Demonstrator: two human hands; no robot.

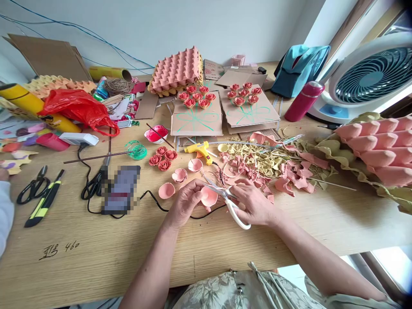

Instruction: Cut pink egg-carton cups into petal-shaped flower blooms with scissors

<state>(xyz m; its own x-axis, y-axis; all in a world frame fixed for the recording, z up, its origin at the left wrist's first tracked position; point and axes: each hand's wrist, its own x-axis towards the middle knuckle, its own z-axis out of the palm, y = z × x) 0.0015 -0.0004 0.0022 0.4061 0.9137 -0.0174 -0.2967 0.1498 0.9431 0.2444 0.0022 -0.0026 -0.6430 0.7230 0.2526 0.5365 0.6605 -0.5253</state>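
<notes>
Between my hands is a pink egg-carton cup (209,196), its rim pinched by my left hand (186,199). White-handled scissors (238,214) are gripped in my right hand (254,201), and their blades lie at the cup's upper edge. Left of the cup, loose pink cups (166,191) rest on the table, some nested in one another. Behind them is a cluster of red-edged paper roses (163,158). A yellow glue gun (199,150) lies just beyond my hands. Pink and yellowish carton scraps (257,165) are heaped behind my right hand.
Two cardboard pieces (197,124) with roses and green drawn stems stand at the back. Pink egg trays (380,146) are stacked at right, near a fan (373,81) and magenta bottle (304,101). Leftward lie a phone (122,189), a cutter knife (45,199) and black scissors (34,186). Another person's sleeve (4,214) shows at far left.
</notes>
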